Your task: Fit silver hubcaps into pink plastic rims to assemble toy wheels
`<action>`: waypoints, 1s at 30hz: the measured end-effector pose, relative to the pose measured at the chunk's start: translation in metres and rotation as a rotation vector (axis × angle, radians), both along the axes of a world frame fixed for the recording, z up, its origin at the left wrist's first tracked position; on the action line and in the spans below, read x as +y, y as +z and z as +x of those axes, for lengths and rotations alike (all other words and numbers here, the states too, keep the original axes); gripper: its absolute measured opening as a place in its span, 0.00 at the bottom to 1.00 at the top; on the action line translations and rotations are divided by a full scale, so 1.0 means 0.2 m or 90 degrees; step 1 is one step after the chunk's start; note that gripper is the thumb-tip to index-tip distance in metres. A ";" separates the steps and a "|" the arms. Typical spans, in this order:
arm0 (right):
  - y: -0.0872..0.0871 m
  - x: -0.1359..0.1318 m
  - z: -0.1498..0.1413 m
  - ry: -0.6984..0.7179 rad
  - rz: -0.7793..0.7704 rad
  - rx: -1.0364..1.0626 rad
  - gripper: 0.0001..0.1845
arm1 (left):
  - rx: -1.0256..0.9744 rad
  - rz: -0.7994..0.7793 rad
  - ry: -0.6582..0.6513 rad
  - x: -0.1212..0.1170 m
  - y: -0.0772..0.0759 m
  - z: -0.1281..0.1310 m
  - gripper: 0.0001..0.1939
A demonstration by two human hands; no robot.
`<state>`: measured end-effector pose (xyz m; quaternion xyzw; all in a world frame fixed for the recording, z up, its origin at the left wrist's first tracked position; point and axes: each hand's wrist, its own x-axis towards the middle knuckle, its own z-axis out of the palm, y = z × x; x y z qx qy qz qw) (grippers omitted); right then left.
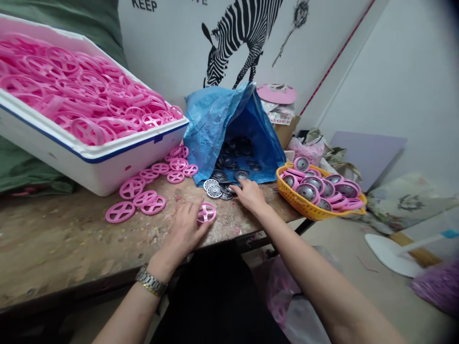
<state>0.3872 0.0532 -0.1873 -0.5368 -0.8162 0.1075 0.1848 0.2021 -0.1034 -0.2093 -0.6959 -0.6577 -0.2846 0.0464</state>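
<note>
My left hand (186,227) rests on the table top, its thumb and fingers closed around the edge of a pink spoked wheel ring (207,212) that lies flat. Farther right, my right hand (249,195) is at a small pile of grey wheel discs (214,189), its bent fingers closed on the edge of a grey disc (234,188); the fingertips are partly hidden. The pile spills from the mouth of a blue plastic sack (210,122), with more dark discs inside. Loose pink rings (121,211) lie left of my left hand.
A white foam box (136,160) heaped with pink rings stands at the back left. At the table's right end, a yellow basket (304,205) holds pink rings with grey discs fitted in them. The worn wooden table (71,243) has its front edge near my body.
</note>
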 end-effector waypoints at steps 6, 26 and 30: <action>-0.03 0.03 -0.01 -0.012 -0.029 0.000 0.25 | -0.054 0.012 -0.082 -0.04 0.03 0.00 0.29; 0.04 -0.28 0.27 0.027 -0.367 0.623 0.26 | -0.189 -0.015 -0.102 -0.16 0.08 0.10 0.31; 0.09 -0.44 0.29 0.049 -0.490 0.702 0.24 | -0.258 -0.022 -0.115 -0.18 0.09 0.14 0.32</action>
